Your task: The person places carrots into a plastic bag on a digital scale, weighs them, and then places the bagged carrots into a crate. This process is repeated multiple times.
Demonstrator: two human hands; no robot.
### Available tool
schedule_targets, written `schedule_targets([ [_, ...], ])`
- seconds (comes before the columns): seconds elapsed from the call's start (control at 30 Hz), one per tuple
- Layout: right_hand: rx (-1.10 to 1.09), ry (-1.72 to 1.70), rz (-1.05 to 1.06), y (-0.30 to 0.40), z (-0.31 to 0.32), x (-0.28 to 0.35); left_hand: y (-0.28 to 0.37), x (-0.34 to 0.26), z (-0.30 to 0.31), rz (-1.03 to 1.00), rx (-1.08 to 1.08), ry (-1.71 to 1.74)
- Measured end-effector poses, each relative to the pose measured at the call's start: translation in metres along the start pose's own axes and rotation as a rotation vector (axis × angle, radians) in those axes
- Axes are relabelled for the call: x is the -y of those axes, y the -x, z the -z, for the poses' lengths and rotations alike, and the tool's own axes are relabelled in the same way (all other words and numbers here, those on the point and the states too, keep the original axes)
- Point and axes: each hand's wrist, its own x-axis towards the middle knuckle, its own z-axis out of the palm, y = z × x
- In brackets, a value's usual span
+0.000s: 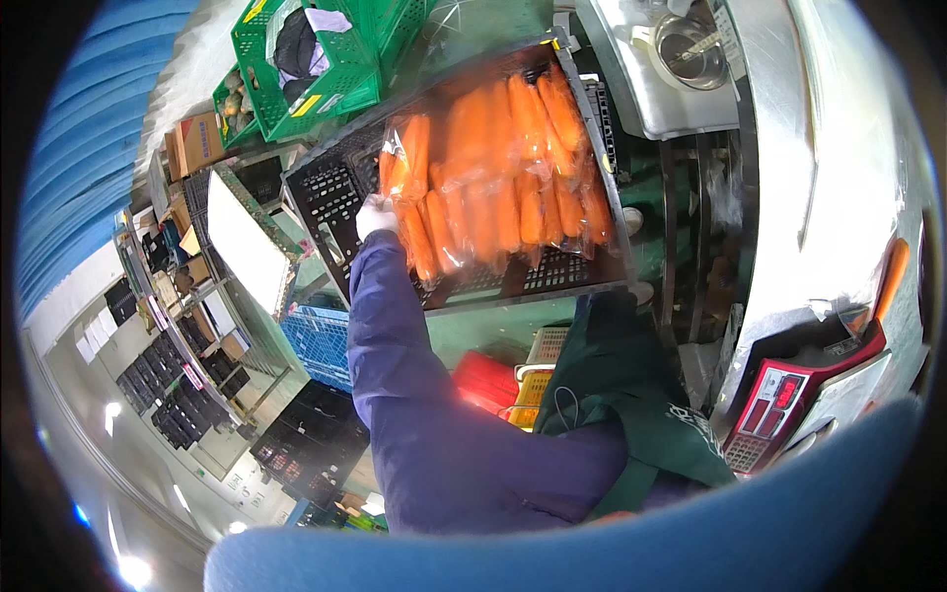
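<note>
A black plastic crate [333,185] holds several clear plastic bags of carrots [481,133], laid in two rows. My left hand [379,217], in a white glove and a purple sleeve, reaches to the crate's left part. Its fingers lie at the lower end of a bag of carrots [407,166] at the left of the upper row; whether they grip the bag cannot be told. My right hand is out of view.
Green crates [318,103] stand beyond the black crate. A steel table [792,185] at right bears a red digital scale [769,414] and a loose carrot [893,277]. A metal pot [692,55] sits at upper right. Red and yellow baskets [531,396] stand below.
</note>
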Motion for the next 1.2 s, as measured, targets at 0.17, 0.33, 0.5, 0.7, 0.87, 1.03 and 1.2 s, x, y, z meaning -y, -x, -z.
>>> schedule_targets([
  [0.17, 0.01, -0.025, 0.002, 0.001, 0.003, 0.005, -0.002, -0.045, -0.014, -0.08, -0.058, -0.074],
  [0.33, 0.019, -0.02, 0.003, 0.0, 0.002, 0.008, 0.001, -0.03, -0.033, -0.242, -0.222, 0.376],
  [0.5, -0.033, -0.081, -0.01, 0.016, -0.004, -0.001, 0.026, -0.024, -0.099, -0.513, -0.558, -0.229],
  [0.7, -0.068, -0.164, -0.048, -0.017, 0.003, 0.042, 0.033, -0.087, -0.069, -0.455, -0.422, 0.086],
  [0.87, -0.097, -0.188, -0.195, -0.014, 0.028, 0.054, 0.182, -0.374, -0.022, -0.978, -0.127, 0.545],
  [1.03, -0.171, -0.324, -0.238, -0.01, 0.032, 0.052, 0.331, -0.555, -0.034, -1.557, 0.307, 0.706],
  [1.2, -0.195, -0.448, -0.235, -0.007, 0.036, 0.054, 0.334, -0.623, -0.073, -1.359, 0.087, 0.451],
])
